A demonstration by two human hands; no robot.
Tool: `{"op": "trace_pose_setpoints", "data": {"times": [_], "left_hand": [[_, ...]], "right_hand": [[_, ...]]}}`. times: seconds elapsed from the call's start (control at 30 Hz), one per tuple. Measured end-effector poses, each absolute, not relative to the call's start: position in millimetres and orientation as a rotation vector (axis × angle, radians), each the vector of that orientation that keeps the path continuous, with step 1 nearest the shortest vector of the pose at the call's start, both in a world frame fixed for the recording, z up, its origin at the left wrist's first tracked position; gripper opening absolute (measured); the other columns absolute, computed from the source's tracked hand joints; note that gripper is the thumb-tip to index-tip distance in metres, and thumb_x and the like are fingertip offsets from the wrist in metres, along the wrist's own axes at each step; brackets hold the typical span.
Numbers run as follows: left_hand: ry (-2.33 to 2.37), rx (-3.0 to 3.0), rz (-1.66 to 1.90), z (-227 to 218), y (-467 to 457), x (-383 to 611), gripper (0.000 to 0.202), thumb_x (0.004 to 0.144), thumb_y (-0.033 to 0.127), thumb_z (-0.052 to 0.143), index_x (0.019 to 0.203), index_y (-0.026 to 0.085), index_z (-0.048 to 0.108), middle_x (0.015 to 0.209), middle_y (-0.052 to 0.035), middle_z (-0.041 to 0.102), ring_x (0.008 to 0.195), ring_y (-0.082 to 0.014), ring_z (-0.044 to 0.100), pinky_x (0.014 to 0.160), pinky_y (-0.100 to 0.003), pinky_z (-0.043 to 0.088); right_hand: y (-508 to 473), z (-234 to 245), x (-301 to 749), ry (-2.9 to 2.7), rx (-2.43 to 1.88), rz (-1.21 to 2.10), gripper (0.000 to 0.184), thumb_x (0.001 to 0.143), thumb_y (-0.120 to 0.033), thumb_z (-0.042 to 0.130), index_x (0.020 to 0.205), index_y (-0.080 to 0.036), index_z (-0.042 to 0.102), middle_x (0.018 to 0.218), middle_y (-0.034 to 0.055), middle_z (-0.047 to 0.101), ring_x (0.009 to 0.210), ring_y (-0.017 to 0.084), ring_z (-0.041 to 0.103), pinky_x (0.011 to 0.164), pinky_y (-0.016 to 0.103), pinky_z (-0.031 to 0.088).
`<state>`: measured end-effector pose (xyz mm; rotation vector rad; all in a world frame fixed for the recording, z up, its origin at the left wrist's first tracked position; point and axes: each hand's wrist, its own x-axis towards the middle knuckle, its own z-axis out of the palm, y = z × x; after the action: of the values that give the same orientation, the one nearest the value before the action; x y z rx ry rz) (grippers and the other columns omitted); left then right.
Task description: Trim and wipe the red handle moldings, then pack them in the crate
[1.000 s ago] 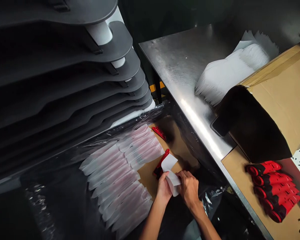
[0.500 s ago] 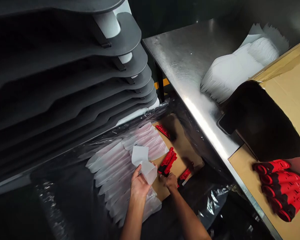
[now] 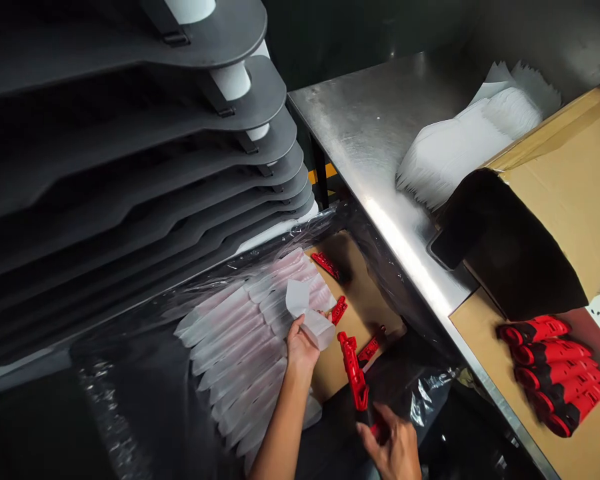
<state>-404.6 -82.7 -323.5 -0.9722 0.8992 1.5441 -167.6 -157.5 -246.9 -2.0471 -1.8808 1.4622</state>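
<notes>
From where I stood, the left hand (image 3: 303,343) had a thin white sleeve (image 3: 320,329) pinched between thumb and fingers, one flap standing up and the rest bulging loosely over the fingers. The right hand (image 3: 394,445) gripped a red and black part (image 3: 354,375) near its dark lower end, thumb on one side and fingers curled round the other; the red end pointed up and away from the person, just short of the sleeve and apart from it.

To my eye, the light left-hand pinch was right: a harder squeeze could have flattened the sleeve. The part looked long and was held at one end, so a firm right hand and a steady wrist seemed wise, with the narrow tip brought in line with the sleeve rather than across it. Its ridged sides looked likely to snag thin material, so slow, straight movement suited it best.

Three more red pieces (image 3: 371,347) lay on the cardboard (image 3: 367,293), near enough to be knocked by a careless elbow. Beside them, overlapping wrapped pieces (image 3: 230,357) lay in rows, and the left forearm needed to pass lightly there.
</notes>
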Motion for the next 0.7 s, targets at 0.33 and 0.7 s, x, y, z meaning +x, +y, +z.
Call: {"op": "trace_pose_setpoints", "data": {"times": [0.33, 0.7], "left_hand": [[0.866, -0.830, 1.474, -309.8, -71.0, -358.6, 0.027, 0.074, 0.012, 0.055, 0.097, 0.016, 0.067, 0.080, -0.0057, 0.076, 0.072, -0.0208, 0.072, 0.091, -0.045, 0.057], [0.673, -0.867, 1.248, -286.0, -90.3, -325.0, 0.036, 0.077, 0.017, 0.056, 0.112, 0.011, 0.065, 0.078, -0.0070, 0.069, 0.063, -0.0164, 0.067, 0.065, -0.029, 0.059]], "right_hand": [[-130.1, -222.5, -192.0, -2.092, -1.993, 1.387, 0.038, 0.087, -0.058, 0.057, 0.090, -0.021, 0.067, 0.058, 0.0030, 0.067, 0.050, 0.020, 0.065, 0.049, 0.025, 0.043], [-87.6, -238.6, -198.1, -1.739, -2.054, 1.435, 0.057, 0.093, -0.073, 0.031, 0.101, -0.021, 0.054, 0.074, 0.0051, 0.073, 0.063, 0.021, 0.070, 0.062, 0.028, 0.048]]}}
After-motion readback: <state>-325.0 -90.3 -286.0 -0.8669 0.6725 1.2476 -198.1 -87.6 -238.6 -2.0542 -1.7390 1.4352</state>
